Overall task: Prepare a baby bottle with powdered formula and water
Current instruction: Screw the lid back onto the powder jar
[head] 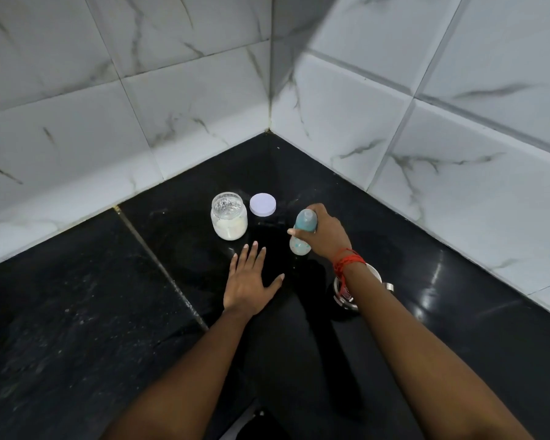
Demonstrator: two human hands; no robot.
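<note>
A baby bottle [301,235] with a teal cap stands upright on the black counter [108,296], and my right hand [323,233] is closed around its upper part. My left hand [250,281] lies flat on the counter with fingers spread, just left of the bottle and holding nothing. An open glass jar [229,215] with white powder in its lower half stands behind my left hand. Its pale lilac lid [262,204] lies flat on the counter beside the jar, to the right.
A steel cup [356,287] stands on the counter under my right wrist, partly hidden by the arm. White marble-pattern tiled walls [394,122] meet in a corner behind the objects. A seam runs diagonally across the counter on the left.
</note>
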